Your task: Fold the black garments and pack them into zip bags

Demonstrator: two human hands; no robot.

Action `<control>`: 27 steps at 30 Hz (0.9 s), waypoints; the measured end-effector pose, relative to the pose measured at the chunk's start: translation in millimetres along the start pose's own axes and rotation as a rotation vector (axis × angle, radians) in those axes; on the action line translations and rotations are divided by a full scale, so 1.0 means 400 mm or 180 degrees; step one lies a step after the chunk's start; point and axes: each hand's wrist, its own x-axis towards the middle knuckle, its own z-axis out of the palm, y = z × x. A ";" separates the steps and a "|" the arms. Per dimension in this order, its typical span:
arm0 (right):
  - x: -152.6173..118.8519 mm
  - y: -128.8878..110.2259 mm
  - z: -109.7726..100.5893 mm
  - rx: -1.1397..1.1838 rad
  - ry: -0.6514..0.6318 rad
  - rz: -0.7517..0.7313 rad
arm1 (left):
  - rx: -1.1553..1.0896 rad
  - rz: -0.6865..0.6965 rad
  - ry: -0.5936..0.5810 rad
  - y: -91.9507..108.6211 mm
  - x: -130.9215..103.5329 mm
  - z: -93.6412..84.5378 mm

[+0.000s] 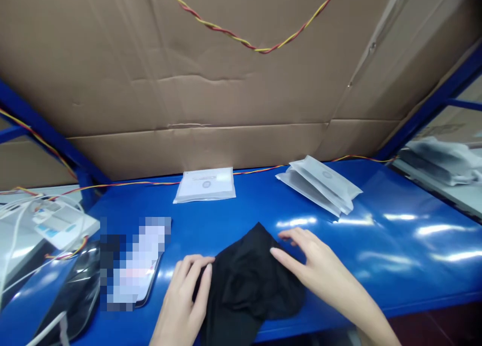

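Note:
A black piece of cloth [259, 275], perhaps a garment, lies bunched on the blue tabletop in front of me, its pointed corner facing away and part of it hanging past the near edge. My left hand [186, 291] pinches its left side between thumb and fingers. On the other side, my right hand [311, 258] has thumb and forefinger apart, the thumb lying against the cloth and the fingers near its upper right edge. Folds hide the cloth's exact shape.
The blue table [376, 255] backs onto a cardboard wall [241, 95]. A flat translucent pouch [207, 184] and several overlapping pouches [324, 180] lie behind. To the left are a phone [139, 265], a black plastic bag [81, 285] and white cables [17, 235]. Twisted wire [259, 49] hangs above.

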 end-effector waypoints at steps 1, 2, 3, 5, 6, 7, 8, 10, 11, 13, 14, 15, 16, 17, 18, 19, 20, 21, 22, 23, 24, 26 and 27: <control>-0.003 0.004 0.014 -0.0104 -0.0026 -0.0054 | -0.0051 -0.0024 -0.0092 0.008 0.003 -0.002; -0.002 0.006 0.027 -0.0196 -0.0041 -0.0091 | -0.0107 -0.0042 -0.0187 0.016 0.004 -0.005; 0.001 0.008 0.037 -0.0288 -0.0043 -0.0113 | -0.0163 -0.0052 -0.0282 0.024 0.005 -0.007; 0.016 0.009 0.047 -0.0473 -0.0005 -0.0156 | -0.0251 -0.0046 -0.0435 0.041 0.004 -0.012; 0.025 0.008 0.045 -0.0548 0.0034 -0.0186 | -0.0280 -0.0030 -0.0475 0.049 0.002 -0.014; 0.035 0.005 0.040 -0.0604 0.0109 -0.0233 | -0.0297 -0.0014 -0.0489 0.057 -0.001 -0.015; 0.044 0.001 0.033 -0.0646 0.0222 -0.0307 | -0.0314 0.0009 -0.0480 0.065 -0.004 -0.016; 0.054 -0.015 0.017 -0.0719 0.0515 -0.0558 | -0.0363 0.0035 -0.0445 0.076 -0.009 -0.013; 0.053 -0.027 0.011 -0.0759 0.0640 -0.0718 | -0.0402 0.0051 -0.0433 0.080 -0.011 -0.010; 0.041 -0.054 0.006 -0.0851 0.0786 -0.1095 | -0.0517 0.0067 -0.0463 0.081 -0.015 -0.001; 0.031 -0.068 0.008 -0.0898 0.0824 -0.1291 | -0.0612 0.0067 -0.0510 0.078 -0.016 0.005; 0.018 -0.081 0.012 -0.0938 0.0862 -0.1484 | -0.0745 0.0052 -0.0572 0.073 -0.017 0.012; 0.003 -0.092 0.019 -0.0970 0.0912 -0.1668 | -0.0909 0.0018 -0.0635 0.067 -0.018 0.020; -0.011 -0.099 0.026 -0.0999 0.0965 -0.1828 | -0.1084 -0.0048 -0.0688 0.061 -0.020 0.027; -0.025 -0.104 0.034 -0.1011 0.1007 -0.1958 | -0.1242 -0.0139 -0.0713 0.055 -0.021 0.034; -0.039 -0.105 0.042 -0.1007 0.1029 -0.2049 | -0.1359 -0.0237 -0.0709 0.050 -0.023 0.040; -0.051 -0.104 0.050 -0.0989 0.1017 -0.2111 | -0.1418 -0.0324 -0.0678 0.046 -0.024 0.044; -0.062 -0.100 0.059 -0.0965 0.0989 -0.2160 | -0.1420 -0.0372 -0.0622 0.044 -0.026 0.047; -0.072 -0.094 0.067 -0.0945 0.0934 -0.2197 | -0.1375 -0.0373 -0.0573 0.044 -0.028 0.048; -0.081 -0.088 0.075 -0.0927 0.0860 -0.2236 | -0.1297 -0.0322 -0.0537 0.045 -0.030 0.047; -0.090 -0.081 0.083 -0.0907 0.0789 -0.2260 | -0.1188 -0.0237 -0.0524 0.049 -0.032 0.044; -0.105 -0.071 0.095 -0.0838 0.0584 -0.2210 | -0.0878 -0.0020 -0.0518 0.059 -0.036 0.032; -0.111 -0.068 0.098 -0.0772 0.0482 -0.2158 | -0.0691 0.0099 -0.0505 0.066 -0.037 0.024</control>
